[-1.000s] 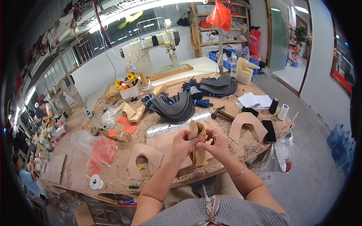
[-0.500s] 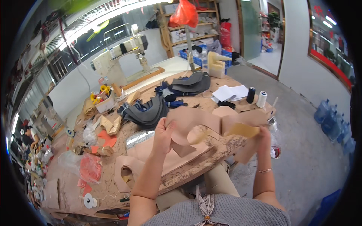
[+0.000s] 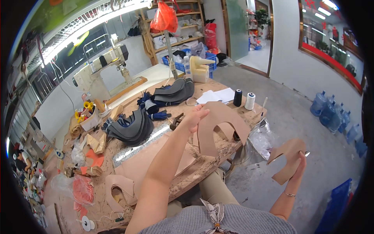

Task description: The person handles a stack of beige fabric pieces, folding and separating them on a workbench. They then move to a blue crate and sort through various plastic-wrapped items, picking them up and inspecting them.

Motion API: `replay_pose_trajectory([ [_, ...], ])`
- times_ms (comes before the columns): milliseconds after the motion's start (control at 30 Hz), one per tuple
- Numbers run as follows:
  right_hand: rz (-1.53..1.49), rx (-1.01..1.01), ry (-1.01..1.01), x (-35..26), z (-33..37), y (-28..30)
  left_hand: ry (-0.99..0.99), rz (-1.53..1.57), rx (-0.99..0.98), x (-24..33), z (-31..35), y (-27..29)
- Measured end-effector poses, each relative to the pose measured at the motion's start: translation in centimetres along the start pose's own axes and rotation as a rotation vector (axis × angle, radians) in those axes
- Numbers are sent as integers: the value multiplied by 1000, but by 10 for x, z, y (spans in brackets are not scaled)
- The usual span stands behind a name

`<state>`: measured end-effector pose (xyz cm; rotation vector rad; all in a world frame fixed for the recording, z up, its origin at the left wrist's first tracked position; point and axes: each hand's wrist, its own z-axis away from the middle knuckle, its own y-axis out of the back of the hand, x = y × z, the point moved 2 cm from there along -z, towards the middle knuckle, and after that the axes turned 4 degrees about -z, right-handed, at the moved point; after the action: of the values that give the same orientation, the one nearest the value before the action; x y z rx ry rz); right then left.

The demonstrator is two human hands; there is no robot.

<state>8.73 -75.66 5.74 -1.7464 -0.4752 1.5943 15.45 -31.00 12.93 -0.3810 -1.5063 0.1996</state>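
My left hand (image 3: pixel 196 118) is closed on a brown, arch-shaped piece of leather-like sheet (image 3: pixel 211 128), held up over the table's right part. Off the table's right edge, above the floor, my right hand (image 3: pixel 299 167) grips a second curved brown piece (image 3: pixel 293 154). A small bright pointed thing (image 3: pixel 307 154) shows by its fingertips; its kind is unclear. Flat tan sheets (image 3: pixel 136 160) lie under my left forearm. Farther left on the table rests a tan cut-out piece with a rounded opening (image 3: pixel 114 183).
Stacks of grey curved pieces (image 3: pixel 132 128) and tied blue bundles (image 3: pixel 159 116) lie behind my left arm. Thread cones (image 3: pixel 249 101) stand beside white paper (image 3: pixel 222 94). A sewing machine (image 3: pixel 101 70) is at the back left. Blue water bottles (image 3: pixel 326 111) stand on the floor at right.
The brown pieces, held close together before, are now apart. My right hand has moved right and down with one; my left keeps the other, now upright. The view has turned right.
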Motion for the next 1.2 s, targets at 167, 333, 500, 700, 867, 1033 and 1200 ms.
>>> replay_pose_trajectory([
  [167,155,-230,-207,45,2,-14,-296,-1135,477,-41,-23,50],
  [333,575,-904,-489,115,31,-78,-470,-908,-201,-92,70,-5],
  [500,580,-1326,-745,174,87,-149,58,-673,5,-94,207,-4],
  [700,488,-1367,-695,230,156,-205,-206,-309,574,-23,388,58],
  [867,472,-1246,-783,257,167,-195,-248,-5,753,27,482,139],
  [1033,664,-1243,-737,244,167,-181,-217,75,688,0,504,231],
  [1200,717,-1150,-733,233,160,-170,-357,156,464,14,481,206],
])
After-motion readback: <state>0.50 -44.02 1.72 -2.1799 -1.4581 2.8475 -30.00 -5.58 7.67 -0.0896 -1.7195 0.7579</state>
